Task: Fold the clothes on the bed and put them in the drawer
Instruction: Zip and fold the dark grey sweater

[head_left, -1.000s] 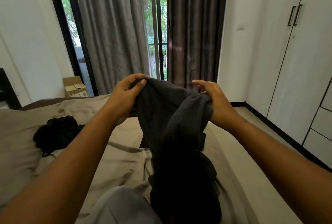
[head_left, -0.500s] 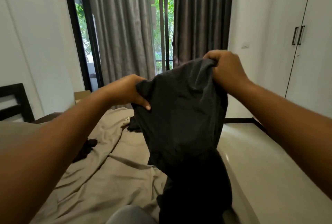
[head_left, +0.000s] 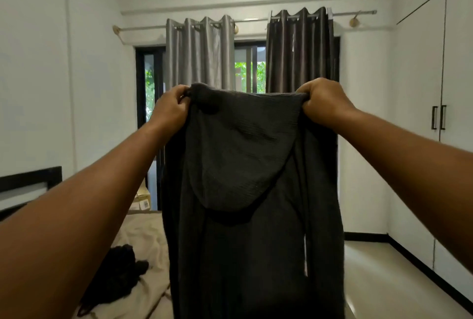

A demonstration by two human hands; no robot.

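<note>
White-walled bedroom: a dark grey hooded garment (head_left: pixel 250 190) hangs at full length in mid-air at the centre of the scene, its hood drooping down the side facing the camera. The person's left hand (head_left: pixel 171 111) grips the top left corner, fingers curled into the fabric. The right hand (head_left: pixel 325 103) grips the top right corner the same way, with the upper edge pulled taut between them. Behind the garment at lower left is the bed (head_left: pixel 143 236), where a crumpled black garment (head_left: pixel 120 272) lies on the beige sheet. Far back, a light grey curtain (head_left: pixel 199 54) and a darker curtain (head_left: pixel 299 49) flank a glass door. White wardrobe doors (head_left: pixel 455 88) stand at right.
</note>
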